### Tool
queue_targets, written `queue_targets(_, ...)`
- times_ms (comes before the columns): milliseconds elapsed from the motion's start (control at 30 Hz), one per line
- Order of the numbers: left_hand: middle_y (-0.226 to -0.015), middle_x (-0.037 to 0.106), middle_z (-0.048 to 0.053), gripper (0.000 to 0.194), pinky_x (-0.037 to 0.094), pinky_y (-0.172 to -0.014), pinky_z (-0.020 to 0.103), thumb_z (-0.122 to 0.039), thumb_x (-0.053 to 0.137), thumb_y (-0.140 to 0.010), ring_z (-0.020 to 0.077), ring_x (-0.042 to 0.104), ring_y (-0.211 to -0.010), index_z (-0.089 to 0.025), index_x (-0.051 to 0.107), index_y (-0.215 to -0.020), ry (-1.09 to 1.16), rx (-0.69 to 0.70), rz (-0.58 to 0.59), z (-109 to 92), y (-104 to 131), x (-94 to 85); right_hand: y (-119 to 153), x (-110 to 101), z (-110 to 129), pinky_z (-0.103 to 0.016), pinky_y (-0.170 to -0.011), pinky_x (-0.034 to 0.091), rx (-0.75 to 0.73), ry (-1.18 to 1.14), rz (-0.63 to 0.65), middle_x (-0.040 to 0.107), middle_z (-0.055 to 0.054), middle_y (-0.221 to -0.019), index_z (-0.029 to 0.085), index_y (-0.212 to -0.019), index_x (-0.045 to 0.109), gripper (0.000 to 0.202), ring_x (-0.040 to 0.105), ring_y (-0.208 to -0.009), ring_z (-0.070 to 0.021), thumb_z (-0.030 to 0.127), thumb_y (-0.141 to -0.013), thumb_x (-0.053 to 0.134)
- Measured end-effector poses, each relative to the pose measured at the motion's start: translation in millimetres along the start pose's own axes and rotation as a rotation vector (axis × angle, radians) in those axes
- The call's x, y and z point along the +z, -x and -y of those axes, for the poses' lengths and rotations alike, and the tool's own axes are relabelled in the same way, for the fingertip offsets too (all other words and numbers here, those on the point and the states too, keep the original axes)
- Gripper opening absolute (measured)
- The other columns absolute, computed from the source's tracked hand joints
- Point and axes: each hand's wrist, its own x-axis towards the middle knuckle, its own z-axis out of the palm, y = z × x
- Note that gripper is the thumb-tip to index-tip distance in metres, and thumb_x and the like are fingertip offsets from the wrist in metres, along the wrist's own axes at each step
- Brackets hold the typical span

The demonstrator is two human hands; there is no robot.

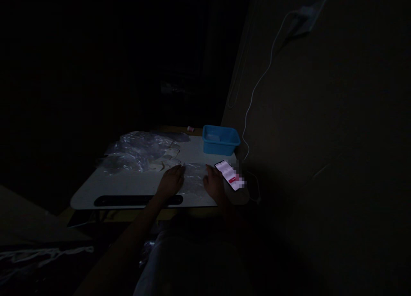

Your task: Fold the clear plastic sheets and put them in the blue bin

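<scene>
A clear plastic sheet or bag point(194, 179) lies flat on the white table between my hands. At its left edge rests my left hand point(171, 182), palm down with its fingers stretched forward. My right hand point(214, 184) lies on the sheet's right edge, fingers pointing forward and thumb toward the sheet. Neither hand visibly grips anything, though the dim light blurs the fingertips. Just beyond my right hand, a lit phone point(228, 174) lies at an angle. A crumpled heap of clear plastic point(138, 152) spreads over the table's left part.
A blue plastic basket point(220, 147) stands at the table's back right. Behind the table's edge sits a small pinkish-white item point(190, 128). The white table point(128, 185) has a dark slot point(128, 200) along its front. A white cable point(253, 93) hangs from a wall socket point(306, 16).
</scene>
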Motion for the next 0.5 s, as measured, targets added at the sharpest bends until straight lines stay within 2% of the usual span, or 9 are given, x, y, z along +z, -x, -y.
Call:
queue_targets(300,-0.122,0.052,0.013,0.038,0.039,-0.093,0.038,-0.026,0.037,-0.082,0.0239,0.049,-0.111,-0.015,0.054,-0.114,-0.031,0.009,-0.011,2,1,3.8,1,0,-1,-0.035,-0.093,0.031,0.013,0.000,0.002,0.054,-0.012,-0.118,0.011,-0.122,0.044,0.045,0.044,-0.109,-0.0213,0.016,-0.078,0.041)
queue_targets(500,-0.125,0.050,0.013,0.043,0.038,-0.094,0.039,-0.028,0.038,-0.082,0.0241,0.046,-0.114,-0.014,0.048,-0.121,-0.050,0.011,0.022,-1,1,-2.1,0,10,-3,-0.040,-0.100,0.022,-0.085,0.079,0.044,0.044,-0.014,-0.130,0.010,-0.132,0.032,0.051,0.032,-0.123,-0.0226,0.027,-0.084,0.038)
